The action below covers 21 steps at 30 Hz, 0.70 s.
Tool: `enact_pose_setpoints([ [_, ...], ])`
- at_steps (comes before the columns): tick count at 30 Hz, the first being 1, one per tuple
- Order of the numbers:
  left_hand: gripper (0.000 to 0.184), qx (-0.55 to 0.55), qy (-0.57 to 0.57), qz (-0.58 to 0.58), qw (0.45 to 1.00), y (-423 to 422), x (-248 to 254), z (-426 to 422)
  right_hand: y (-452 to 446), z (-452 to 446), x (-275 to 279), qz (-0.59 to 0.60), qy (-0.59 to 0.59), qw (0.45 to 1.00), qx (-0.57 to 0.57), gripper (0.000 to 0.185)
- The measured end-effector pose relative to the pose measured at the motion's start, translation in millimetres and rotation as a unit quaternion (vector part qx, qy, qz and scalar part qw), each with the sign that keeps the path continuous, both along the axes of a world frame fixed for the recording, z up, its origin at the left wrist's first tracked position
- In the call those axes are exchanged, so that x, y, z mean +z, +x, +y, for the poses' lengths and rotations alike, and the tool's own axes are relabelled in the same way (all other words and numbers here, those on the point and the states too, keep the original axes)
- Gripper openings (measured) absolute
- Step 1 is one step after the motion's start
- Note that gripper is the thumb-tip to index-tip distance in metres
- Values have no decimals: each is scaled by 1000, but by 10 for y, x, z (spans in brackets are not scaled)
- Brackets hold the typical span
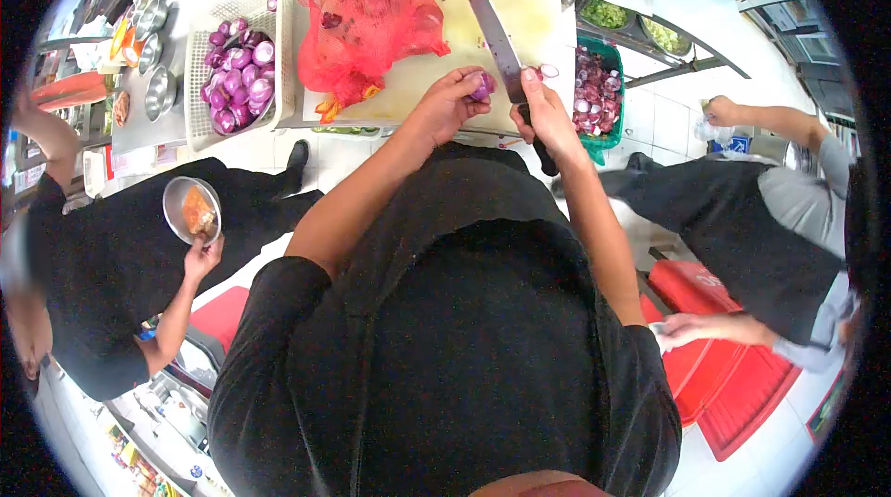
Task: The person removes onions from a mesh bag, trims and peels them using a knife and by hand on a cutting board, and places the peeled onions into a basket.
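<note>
My left hand (455, 100) is closed around a purple onion (482, 86) near the front edge of the white cutting board (529, 10). In my right hand (546, 118) is a large kitchen knife (497, 33), its handle gripped and its long blade pointing away from me, up and slightly left. The blade lies just right of the onion; I cannot tell whether they touch. A small piece of onion (548, 71) lies on the board right of the blade. On the board's left part sits a red mesh bag (371, 19), bulging with contents.
Left of the board, a white basket (200, 79) holds peeled purple onions (243, 79). To the right, a green crate (613, 47) contains onion peelings or pieces. One co-worker at left carries a metal bowl (172, 209); another person stands at right near a red bin (733, 395).
</note>
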<state>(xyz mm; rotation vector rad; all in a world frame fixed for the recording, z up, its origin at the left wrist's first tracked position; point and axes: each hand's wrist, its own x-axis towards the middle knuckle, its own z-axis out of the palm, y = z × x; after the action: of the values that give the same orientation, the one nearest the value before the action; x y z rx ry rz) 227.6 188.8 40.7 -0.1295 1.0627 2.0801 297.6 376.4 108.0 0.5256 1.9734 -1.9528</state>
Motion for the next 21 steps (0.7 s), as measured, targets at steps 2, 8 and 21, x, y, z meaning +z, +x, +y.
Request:
enact_pose_setpoints([
  [2,36,-5,-4,7,1000,-2,22,13,-31,-76,54,16,0,1000,22,60],
  [8,38,-8,-19,39,999,-30,-99,-8,-102,-145,-84,27,41,999,2,61],
  [21,40,10,26,-11,1000,-84,60,-19,-78,-200,89,39,-22,999,14,59],
])
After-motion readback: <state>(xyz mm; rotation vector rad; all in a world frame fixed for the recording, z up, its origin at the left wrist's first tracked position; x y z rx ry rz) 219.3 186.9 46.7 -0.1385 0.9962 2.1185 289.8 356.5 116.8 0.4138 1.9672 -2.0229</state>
